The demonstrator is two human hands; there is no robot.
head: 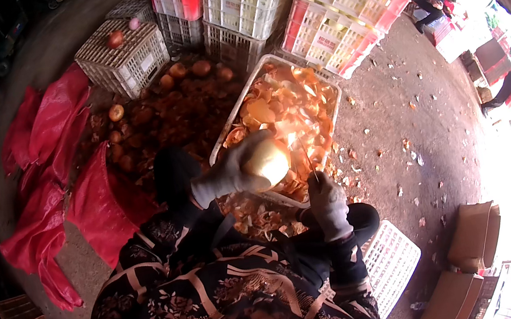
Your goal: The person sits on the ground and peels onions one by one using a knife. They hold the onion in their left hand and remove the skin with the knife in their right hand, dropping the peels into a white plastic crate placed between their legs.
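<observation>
My gloved left hand grips a large pale onion, its bright side turned to the right. In my gloved right hand is a thin-bladed knife, the blade pointing up and away from me, apart from the onion. Both hands are over the near part of a plastic crate heaped with orange-brown onion skins. More skins lie on the ground between the crate and my legs.
Whole onions lie left of the crate beside a red woven sack. An upturned crate and stacked crates stand beyond. A white crate is at my right, with cardboard boxes farther out. Two people are in the distance at right.
</observation>
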